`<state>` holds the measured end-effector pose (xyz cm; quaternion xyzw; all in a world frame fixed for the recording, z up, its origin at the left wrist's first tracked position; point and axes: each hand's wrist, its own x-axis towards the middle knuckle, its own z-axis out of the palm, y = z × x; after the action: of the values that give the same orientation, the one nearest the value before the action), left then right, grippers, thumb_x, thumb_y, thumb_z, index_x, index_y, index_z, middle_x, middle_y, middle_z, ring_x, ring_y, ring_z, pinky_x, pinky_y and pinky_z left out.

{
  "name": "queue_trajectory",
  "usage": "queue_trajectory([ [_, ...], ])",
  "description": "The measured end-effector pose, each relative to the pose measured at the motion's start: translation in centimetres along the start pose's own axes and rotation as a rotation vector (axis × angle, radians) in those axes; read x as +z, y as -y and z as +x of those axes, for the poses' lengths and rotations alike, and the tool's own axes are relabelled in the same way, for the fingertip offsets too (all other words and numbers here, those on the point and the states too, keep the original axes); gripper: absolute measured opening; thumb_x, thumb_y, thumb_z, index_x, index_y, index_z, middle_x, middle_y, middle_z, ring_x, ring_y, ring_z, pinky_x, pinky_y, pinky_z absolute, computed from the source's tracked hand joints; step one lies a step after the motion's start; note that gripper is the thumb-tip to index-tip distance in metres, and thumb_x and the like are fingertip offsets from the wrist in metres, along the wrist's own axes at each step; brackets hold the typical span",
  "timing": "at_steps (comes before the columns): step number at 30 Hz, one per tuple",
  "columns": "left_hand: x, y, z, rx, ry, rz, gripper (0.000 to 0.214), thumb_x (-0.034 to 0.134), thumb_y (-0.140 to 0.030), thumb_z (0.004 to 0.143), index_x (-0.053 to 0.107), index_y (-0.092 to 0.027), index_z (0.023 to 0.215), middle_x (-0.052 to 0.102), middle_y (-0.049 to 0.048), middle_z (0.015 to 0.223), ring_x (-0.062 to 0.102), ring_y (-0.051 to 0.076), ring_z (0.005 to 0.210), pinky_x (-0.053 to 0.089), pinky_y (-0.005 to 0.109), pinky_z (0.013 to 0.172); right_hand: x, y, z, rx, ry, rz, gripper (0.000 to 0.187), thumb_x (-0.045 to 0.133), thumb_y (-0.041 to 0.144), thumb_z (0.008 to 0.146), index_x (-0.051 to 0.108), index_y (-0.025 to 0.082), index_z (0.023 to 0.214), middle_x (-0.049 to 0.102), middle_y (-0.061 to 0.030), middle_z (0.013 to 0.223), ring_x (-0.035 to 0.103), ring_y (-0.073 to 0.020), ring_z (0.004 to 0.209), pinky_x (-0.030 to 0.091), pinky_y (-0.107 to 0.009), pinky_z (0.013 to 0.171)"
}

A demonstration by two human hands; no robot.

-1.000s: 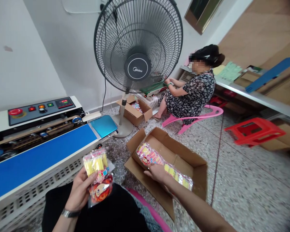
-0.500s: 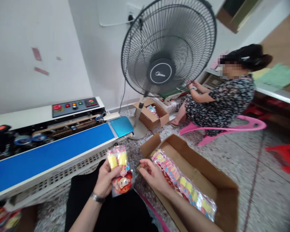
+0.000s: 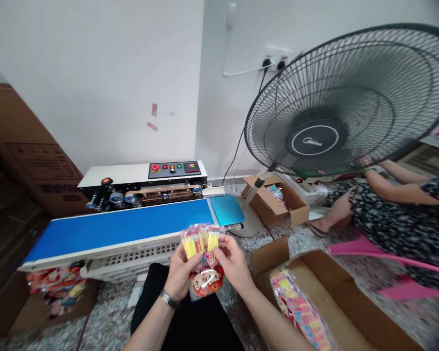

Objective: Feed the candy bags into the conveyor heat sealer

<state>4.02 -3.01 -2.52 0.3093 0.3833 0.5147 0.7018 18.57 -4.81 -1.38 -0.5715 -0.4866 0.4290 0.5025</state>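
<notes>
My left hand is closed on clear plastic packets, with its thumb across their front. They show yellow pieces at the top and red-haired cartoon faces at the bottom. At the right edge of the packets, my right hand pinches them between thumb and fingers. They seem to be fanned out slightly, though I cannot tell how many there are. Both hands are above my lap, just in front of the blue conveyor belt. To the right, similar packets stand in a row inside an open cardboard box.
Behind the belt runs a sealing machine with a control panel. A standing fan rises at the right, beside a smaller carton. Low on the left, another box holds packets. A person sits at far right.
My right hand has come from the box's edge to the packets and taken hold of their right side. The packets are spread wider. The view has swung left.
</notes>
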Motion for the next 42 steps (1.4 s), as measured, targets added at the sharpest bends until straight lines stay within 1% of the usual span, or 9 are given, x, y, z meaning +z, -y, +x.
queue_trajectory([
  [8, -3.2, -1.4, 1.9, 0.067, -0.132, -0.036, 0.043, 0.073, -0.022, 0.062, 0.057, -0.017, 0.101, 0.068, 0.0096, 0.102, 0.063, 0.025, 0.092, 0.047, 0.038, 0.084, 2.2, 0.7, 3.8, -0.116, -0.037, 0.165, 0.023, 0.053, 0.038, 0.081, 0.043, 0.023, 0.096, 0.057, -0.0033, 0.092, 0.059, -0.0158, 0.079, 0.052, -0.029, 0.07],
  [13, -2.8, -2.3, 2.2, 0.157, -0.085, 0.028, 0.046, 0.072, -0.022, 0.063, 0.055, -0.015, 0.105, 0.065, 0.0124, 0.107, 0.061, 0.026, 0.096, 0.046, 0.039, 0.086, 3.6, 0.9, 3.6, -0.114, 0.168, 0.07, 0.019, 0.055, 0.033, 0.081, 0.047, 0.021, 0.093, 0.058, -0.0021, 0.086, 0.059, -0.0147, 0.076, 0.05, -0.026, 0.068],
  [18, -2.6, -2.2, 2.2, 0.192, -0.061, 0.058, 0.044, 0.069, -0.024, 0.067, 0.053, -0.016, 0.107, 0.064, 0.0116, 0.109, 0.06, 0.025, 0.098, 0.046, 0.037, 0.086, 4.4, -0.1, 3.6, -0.095, 0.059, 0.018, 0.018, 0.054, 0.033, 0.081, 0.046, 0.021, 0.092, 0.057, -0.0011, 0.083, 0.058, -0.0141, 0.072, 0.049, -0.026, 0.065],
  [22, -3.1, -2.1, 2.1, 0.207, -0.058, 0.141, 0.047, 0.072, -0.022, 0.063, 0.053, -0.015, 0.105, 0.066, 0.0108, 0.101, 0.062, 0.024, 0.089, 0.048, 0.037, 0.08, 3.9, 0.4, 3.8, -0.116, 0.17, 0.003, 0.02, 0.057, 0.03, 0.078, 0.046, 0.021, 0.093, 0.057, -0.0003, 0.081, 0.057, -0.014, 0.071, 0.048, -0.026, 0.065],
  [26, -3.4, -2.9, 2.1, 0.215, -0.007, 0.218, 0.049, 0.073, -0.021, 0.061, 0.054, -0.015, 0.106, 0.065, 0.0109, 0.104, 0.061, 0.025, 0.093, 0.046, 0.037, 0.083, 2.6, 2.7, 4.7, -0.128, 0.374, 0.002, 0.038, 0.061, 0.025, 0.074, 0.045, 0.024, 0.109, 0.058, -0.0002, 0.084, 0.057, -0.0144, 0.075, 0.047, -0.026, 0.065],
  [29, -3.5, -3.6, 2.0, 0.212, 0.039, 0.26, 0.048, 0.074, -0.021, 0.061, 0.055, -0.016, 0.104, 0.066, 0.0096, 0.102, 0.061, 0.024, 0.091, 0.047, 0.036, 0.081, 1.9, 4.2, 5.4, -0.138, 0.489, -0.104, 0.033, 0.06, 0.027, 0.075, 0.051, 0.024, 0.107, 0.058, 0.001, 0.08, 0.055, -0.0126, 0.07, 0.044, -0.023, 0.06],
  [34, -3.7, -4.2, 1.8, 0.21, 0.064, 0.311, 0.042, 0.074, -0.02, 0.06, 0.057, -0.016, 0.098, 0.068, 0.0079, 0.095, 0.062, 0.023, 0.085, 0.048, 0.033, 0.076, 1.6, 4.7, 5.5, -0.172, 0.475, -0.211, 0.026, 0.059, 0.029, 0.076, 0.058, 0.022, 0.1, 0.053, 0.0034, 0.068, 0.048, -0.0098, 0.058, 0.038, -0.02, 0.052],
  [39, -3.5, -3.9, 1.5, 0.185, 0.043, 0.257, 0.044, 0.075, -0.019, 0.058, 0.058, -0.016, 0.099, 0.068, 0.0073, 0.094, 0.062, 0.022, 0.083, 0.048, 0.032, 0.075, 1.6, 4.2, 5.6, -0.146, 0.504, -0.218, 0.022, 0.057, 0.031, 0.077, 0.06, 0.02, 0.096, 0.058, 0.0007, 0.074, 0.051, -0.011, 0.061, 0.042, -0.022, 0.055],
  [42, -3.1, -3.6, 1.5, 0.176, -0.007, 0.164, 0.045, 0.075, -0.02, 0.058, 0.058, -0.016, 0.099, 0.068, 0.0081, 0.096, 0.063, 0.023, 0.084, 0.048, 0.033, 0.076, 2.2, 3.2, 5.2, -0.132, 0.418, -0.115, 0.034, 0.059, 0.029, 0.076, 0.054, 0.022, 0.108, 0.058, 0.0005, 0.079, 0.054, -0.0125, 0.067, 0.045, -0.023, 0.059],
])
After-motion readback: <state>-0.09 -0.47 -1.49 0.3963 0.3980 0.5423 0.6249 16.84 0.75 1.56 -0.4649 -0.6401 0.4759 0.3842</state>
